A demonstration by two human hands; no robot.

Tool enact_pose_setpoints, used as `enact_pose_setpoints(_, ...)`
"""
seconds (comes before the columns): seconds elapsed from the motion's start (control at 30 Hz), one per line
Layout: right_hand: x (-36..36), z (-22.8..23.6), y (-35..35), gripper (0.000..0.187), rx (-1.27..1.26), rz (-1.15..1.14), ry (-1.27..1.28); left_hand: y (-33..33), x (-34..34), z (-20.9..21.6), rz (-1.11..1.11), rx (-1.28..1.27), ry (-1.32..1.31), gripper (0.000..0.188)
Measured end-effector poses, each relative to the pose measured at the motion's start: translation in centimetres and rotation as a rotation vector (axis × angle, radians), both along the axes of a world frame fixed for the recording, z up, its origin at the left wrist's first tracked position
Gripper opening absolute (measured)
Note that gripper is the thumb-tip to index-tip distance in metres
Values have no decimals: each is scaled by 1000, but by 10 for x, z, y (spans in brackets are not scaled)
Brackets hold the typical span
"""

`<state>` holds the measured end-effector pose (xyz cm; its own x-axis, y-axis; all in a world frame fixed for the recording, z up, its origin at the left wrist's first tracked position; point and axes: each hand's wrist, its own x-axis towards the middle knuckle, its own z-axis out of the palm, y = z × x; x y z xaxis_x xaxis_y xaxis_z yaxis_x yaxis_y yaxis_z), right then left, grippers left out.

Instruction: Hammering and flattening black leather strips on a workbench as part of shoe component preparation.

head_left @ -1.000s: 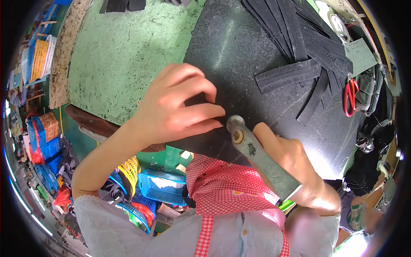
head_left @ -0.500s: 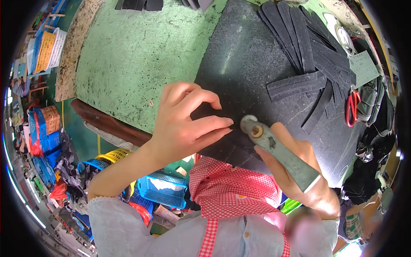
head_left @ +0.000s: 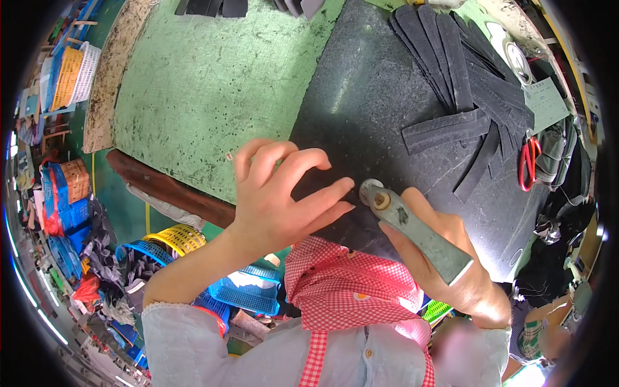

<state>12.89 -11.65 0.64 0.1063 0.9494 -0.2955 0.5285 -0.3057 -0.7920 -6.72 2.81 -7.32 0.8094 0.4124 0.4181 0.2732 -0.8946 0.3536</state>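
My right hand is closed around a hammer, whose worn grey metal head covers most of the grip. The hammer's round face is low over the black slab, close to my left fingertips. My left hand is at the slab's near left part, with its fingers bent and spread apart. Whether a dark piece lies under those fingertips cannot be made out against the black surface. Beyond both hands, a fanned pile of black strips lies on the slab, with one strip set crosswise.
The slab rests on a green worktable. Red-handled scissors, a paper slip and a roll of tape are at the right. More dark strips lie at the far edge. Blue baskets stand below the table.
The hammer and my right hand have shifted slightly left and toward me. My left hand has moved slightly nearer to me, with its fingers spread wider.
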Motion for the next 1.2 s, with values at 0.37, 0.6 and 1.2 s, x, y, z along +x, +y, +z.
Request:
enact_pose_setpoints(0.37, 1, 3, -27, 14, -1, -18, -8, 11, 18, 0, -182, -241, -35, 23)
enact_pose_setpoints(0.6, 13, 11, -22, 19, 6, -2, -165, 6, 18, 0, -244, -87, -35, 22)
enact_pose_setpoints(1.2, 12, 4, -9, 16, 70, 187, -285, -11, 5, 0, -133, 61, -15, 21)
